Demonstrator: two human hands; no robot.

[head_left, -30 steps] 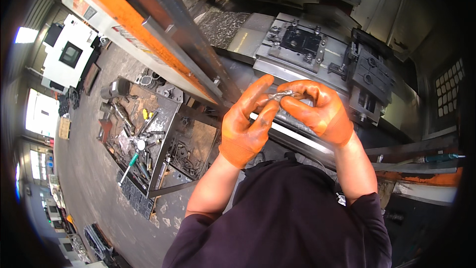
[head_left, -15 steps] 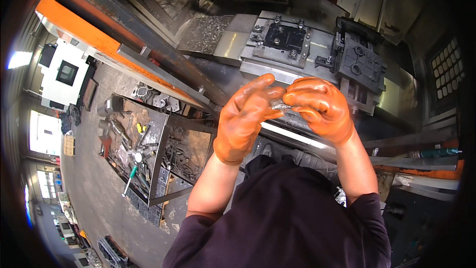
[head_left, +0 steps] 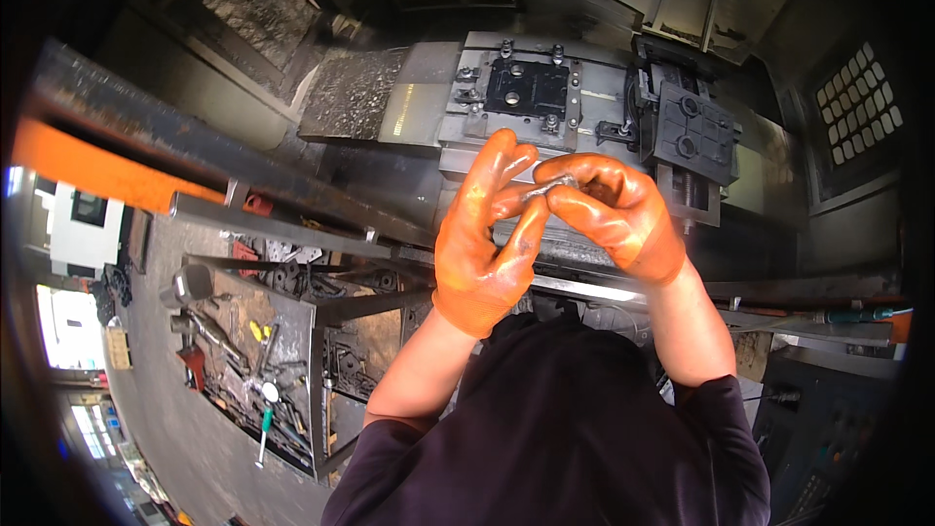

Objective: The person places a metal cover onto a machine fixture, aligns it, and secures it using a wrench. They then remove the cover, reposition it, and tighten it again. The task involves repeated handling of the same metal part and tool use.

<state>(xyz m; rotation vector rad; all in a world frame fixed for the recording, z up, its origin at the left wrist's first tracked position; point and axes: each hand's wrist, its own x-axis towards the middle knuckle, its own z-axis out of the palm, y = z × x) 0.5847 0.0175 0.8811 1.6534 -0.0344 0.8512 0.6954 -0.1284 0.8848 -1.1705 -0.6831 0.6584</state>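
Both my hands wear wet-looking orange rubber gloves and are raised in front of my chest. Between them is a small, thin, shiny grey piece (head_left: 553, 185), mostly hidden by the fingers; its exact kind cannot be made out. My right hand (head_left: 618, 214) pinches its right end between thumb and fingers. At the other end, my left hand (head_left: 484, 244) has its thumb and a bent finger closed on the piece, while the index finger points up. Beyond the hands, a black rectangular plate (head_left: 531, 88) sits clamped on a metal fixture (head_left: 472, 131) inside the machine.
A second dark block (head_left: 693, 127) is mounted right of the plate. Metal chips cover a sloping panel (head_left: 351, 88) on the left. The machine's metal sill (head_left: 292, 229) crosses in front of me. At lower left stands a cart (head_left: 314, 370) with tools, including a green-handled dial tool (head_left: 266, 419).
My view has turned, so the machine shifts left. My left hand has turned, its index finger now upright, and the grey piece shows more plainly between both hands.
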